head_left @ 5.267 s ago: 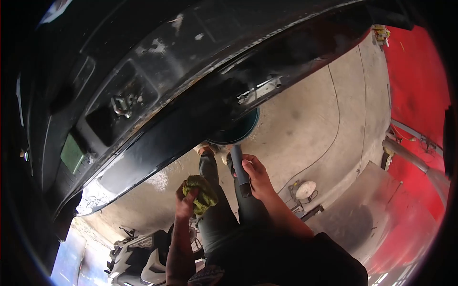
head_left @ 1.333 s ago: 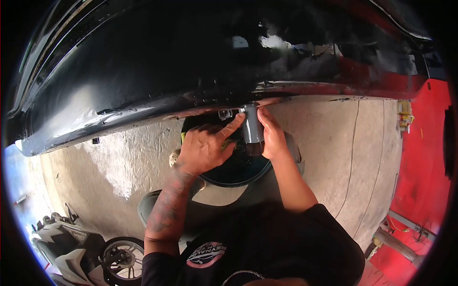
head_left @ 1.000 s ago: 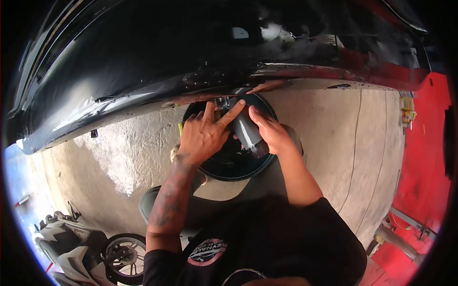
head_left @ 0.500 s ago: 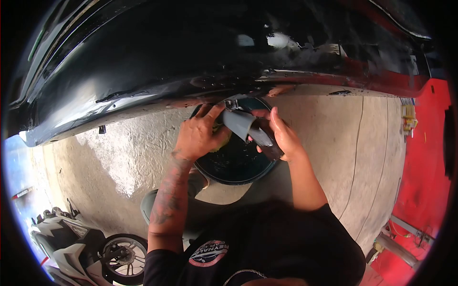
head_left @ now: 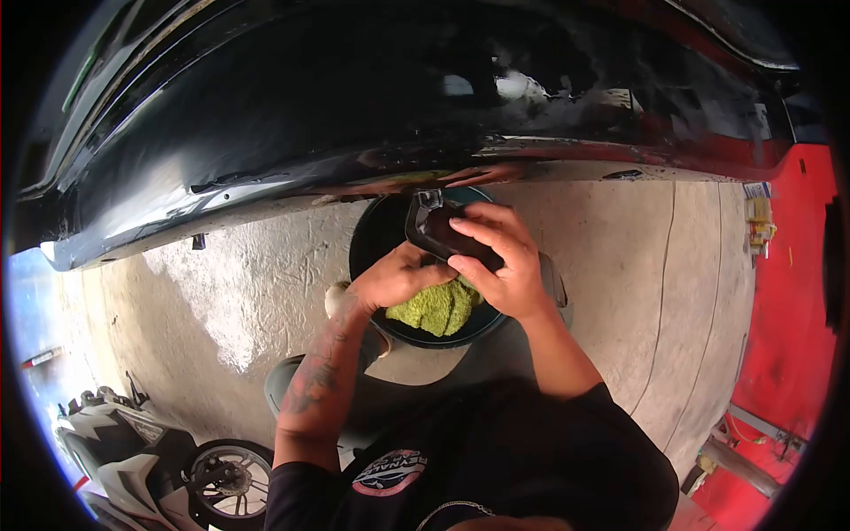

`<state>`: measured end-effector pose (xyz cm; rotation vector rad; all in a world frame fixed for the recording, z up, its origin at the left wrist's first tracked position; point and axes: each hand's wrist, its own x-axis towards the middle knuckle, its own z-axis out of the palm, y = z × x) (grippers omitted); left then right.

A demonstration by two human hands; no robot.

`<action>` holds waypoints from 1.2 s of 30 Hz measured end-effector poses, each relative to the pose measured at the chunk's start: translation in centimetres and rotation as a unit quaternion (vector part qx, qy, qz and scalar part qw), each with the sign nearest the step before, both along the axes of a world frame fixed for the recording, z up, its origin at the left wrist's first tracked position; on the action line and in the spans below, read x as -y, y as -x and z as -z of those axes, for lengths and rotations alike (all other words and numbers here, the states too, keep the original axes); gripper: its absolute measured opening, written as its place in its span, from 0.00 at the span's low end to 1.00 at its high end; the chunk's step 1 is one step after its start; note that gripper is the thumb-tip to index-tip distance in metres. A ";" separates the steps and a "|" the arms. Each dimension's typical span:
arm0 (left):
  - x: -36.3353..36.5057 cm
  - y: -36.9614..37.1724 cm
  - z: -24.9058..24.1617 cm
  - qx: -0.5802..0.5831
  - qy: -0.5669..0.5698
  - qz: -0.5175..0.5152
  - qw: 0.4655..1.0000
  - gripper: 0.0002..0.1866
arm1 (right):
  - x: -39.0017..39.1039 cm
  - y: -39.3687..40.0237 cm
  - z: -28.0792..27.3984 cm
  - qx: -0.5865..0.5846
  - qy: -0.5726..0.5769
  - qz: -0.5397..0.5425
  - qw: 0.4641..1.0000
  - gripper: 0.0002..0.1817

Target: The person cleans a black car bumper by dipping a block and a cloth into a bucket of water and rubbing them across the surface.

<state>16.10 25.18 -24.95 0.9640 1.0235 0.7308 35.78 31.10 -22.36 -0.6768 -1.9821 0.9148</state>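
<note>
Over a dark round bucket (head_left: pixel 361 239), my right hand (head_left: pixel 506 265) grips a glossy black hollow car part (head_left: pixel 456 237) from its right side. A small clear square bit shows at the part's upper end. My left hand (head_left: pixel 398 276) is closed on a yellow-green textured wash cloth (head_left: pixel 434 310), which bunches below the thumb. That hand presses up against the part's lower left side, and its fingertips are hidden behind it. The part's exact kind cannot be made out.
A wet, glossy black car panel (head_left: pixel 336 115) spans the space just above my hands. A parked motorbike (head_left: pixel 150 451) stands at lower left. Wet concrete floor (head_left: pixel 239 283) lies to the left, and a red surface (head_left: pixel 797 310) lies to the right.
The black part has turned, so its grey side no longer shows. My left hand has moved lower and right, and more of the yellow-green cloth is visible. My right hand has shifted slightly left.
</note>
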 end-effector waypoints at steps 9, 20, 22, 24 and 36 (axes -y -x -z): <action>0.6 -0.5 1.0 -0.059 -0.107 0.029 0.992 0.27 | 0.1 -0.3 0.9 0.042 -0.035 0.002 0.998 0.26; 0.9 -0.8 1.8 -0.128 -0.166 0.016 0.978 0.24 | 1.0 -0.2 2.0 0.065 -0.093 0.013 0.993 0.24; 0.8 -0.6 1.8 -0.128 -0.169 0.036 0.977 0.22 | 1.0 -0.2 2.1 0.062 -0.103 0.010 0.993 0.24; 0.7 -0.6 1.9 -0.134 -0.171 0.047 0.975 0.21 | 1.1 -0.1 2.3 0.056 -0.103 0.008 0.993 0.24; 1.1 -0.5 2.6 -0.280 -0.261 0.096 0.919 0.32 | 1.1 -0.6 2.0 0.107 -0.046 -0.042 0.992 0.29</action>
